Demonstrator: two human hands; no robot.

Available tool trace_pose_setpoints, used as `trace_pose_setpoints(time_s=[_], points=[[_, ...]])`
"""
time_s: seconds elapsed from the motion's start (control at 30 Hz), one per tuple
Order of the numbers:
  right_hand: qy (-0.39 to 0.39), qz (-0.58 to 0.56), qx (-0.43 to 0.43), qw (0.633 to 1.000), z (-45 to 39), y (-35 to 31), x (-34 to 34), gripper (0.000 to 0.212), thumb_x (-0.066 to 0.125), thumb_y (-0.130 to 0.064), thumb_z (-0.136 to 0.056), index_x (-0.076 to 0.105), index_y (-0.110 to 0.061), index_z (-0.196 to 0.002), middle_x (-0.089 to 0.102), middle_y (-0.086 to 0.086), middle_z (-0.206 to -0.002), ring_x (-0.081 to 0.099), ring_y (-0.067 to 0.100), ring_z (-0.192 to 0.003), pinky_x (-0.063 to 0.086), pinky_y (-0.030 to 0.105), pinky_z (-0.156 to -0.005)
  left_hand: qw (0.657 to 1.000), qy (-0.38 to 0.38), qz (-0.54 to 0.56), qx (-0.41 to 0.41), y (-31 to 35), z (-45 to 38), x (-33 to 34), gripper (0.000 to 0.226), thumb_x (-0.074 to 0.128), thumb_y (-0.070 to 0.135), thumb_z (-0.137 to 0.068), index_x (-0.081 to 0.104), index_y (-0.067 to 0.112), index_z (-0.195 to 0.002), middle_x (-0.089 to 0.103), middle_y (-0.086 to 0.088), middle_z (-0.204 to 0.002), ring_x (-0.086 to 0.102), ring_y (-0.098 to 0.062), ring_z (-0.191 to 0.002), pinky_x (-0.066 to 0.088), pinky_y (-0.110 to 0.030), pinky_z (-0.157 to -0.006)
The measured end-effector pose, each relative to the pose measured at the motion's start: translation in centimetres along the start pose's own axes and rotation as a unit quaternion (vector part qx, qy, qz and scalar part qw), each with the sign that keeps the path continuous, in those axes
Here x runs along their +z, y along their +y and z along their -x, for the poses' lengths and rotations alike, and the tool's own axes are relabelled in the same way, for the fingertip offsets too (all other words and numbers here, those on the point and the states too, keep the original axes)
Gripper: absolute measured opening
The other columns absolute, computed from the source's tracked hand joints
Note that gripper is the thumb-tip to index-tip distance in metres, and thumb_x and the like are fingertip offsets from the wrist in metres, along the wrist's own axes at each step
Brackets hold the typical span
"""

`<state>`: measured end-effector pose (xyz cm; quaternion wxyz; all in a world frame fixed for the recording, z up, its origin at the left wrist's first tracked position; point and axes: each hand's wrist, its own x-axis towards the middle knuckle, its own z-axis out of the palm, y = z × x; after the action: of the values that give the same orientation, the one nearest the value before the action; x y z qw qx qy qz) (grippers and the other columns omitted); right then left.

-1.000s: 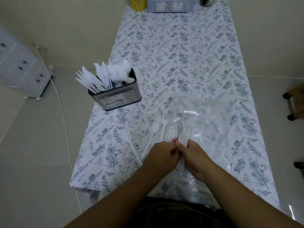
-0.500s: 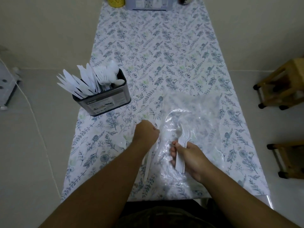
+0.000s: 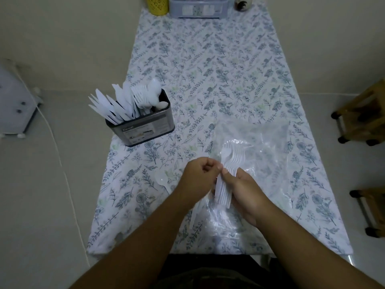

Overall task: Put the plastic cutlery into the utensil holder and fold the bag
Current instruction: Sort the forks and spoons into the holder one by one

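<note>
Several forks (image 3: pixel 226 180) bunched in my right hand (image 3: pixel 245 190), fingers wrapped round the handles, over the bag (image 3: pixel 268 147); left hand (image 3: pixel 198 176) fingers curled, touching the bunch; holder (image 3: pixel 143 124) well apart, far left

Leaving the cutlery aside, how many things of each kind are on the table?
Utensil holder: 1
Plastic bag: 1
Yellow cup: 1
Grey box: 1
Small jar: 1
Total: 5
</note>
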<state>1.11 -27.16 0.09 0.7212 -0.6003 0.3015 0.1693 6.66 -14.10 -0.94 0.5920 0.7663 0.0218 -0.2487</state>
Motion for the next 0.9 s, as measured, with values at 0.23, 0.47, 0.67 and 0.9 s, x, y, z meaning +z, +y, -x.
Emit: trace_pose_setpoints(time_s=[0.23,0.47,0.67,0.9], points=[[-0.041,-0.093,0.040,0.994,-0.1,0.1,-0.7,0.040,0.037,-0.033,-0.109,0.065,-0.009,-0.121,0.075,0.020,-0.113,0.070,0.038,-0.109,0.051,0.059,-0.102,0.991,0.107,-0.069,0.049,0.2,2.9,2.6,0.022,0.065,0.015,-0.093,0.074,0.017,-0.113,0.074,0.012,-0.087,0.073,-0.004,-0.077,0.062,-0.029,-0.074],[-0.104,-0.052,0.036,0.993,-0.1,0.1,-2.0,0.047,0.031,-0.030,-0.109,0.074,-0.011,-0.104,0.080,0.009,-0.093,0.071,0.025,-0.093,0.052,0.043,-0.091,0.981,0.184,-0.055,0.039,1.3,5.0,4.5,0.025,0.067,0.026,-0.094,0.073,0.019,-0.118,0.074,0.009,-0.093,0.071,0.001,-0.081,0.060,-0.019,-0.073],[-0.146,0.079,-0.060,0.984,1.0,0.2,-1.1,0.053,0.039,-0.051,-0.102,0.071,-0.009,-0.106,0.074,0.022,-0.104,0.069,0.042,-0.103,0.052,0.064,-0.096,0.976,0.203,-0.067,0.035,1.7,6.6,4.6,0.028,0.057,0.036,-0.098,0.074,0.018,-0.085,0.071,-0.003,-0.070,0.068,-0.013,-0.063,0.058,-0.030,-0.063],[-0.101,0.057,-0.035,0.993,0.3,0.4,-0.4,0.034,0.042,-0.030,-0.109,0.069,-0.010,-0.106,0.074,0.020,-0.095,0.071,0.023,-0.079,0.054,0.036,-0.071,0.971,0.227,-0.069,0.010,1.2,5.9,2.7,0.023,0.061,0.026,-0.095,0.076,0.013,-0.081,0.072,0.000,-0.068,0.068,-0.010,-0.061,0.058,-0.027,-0.060]])
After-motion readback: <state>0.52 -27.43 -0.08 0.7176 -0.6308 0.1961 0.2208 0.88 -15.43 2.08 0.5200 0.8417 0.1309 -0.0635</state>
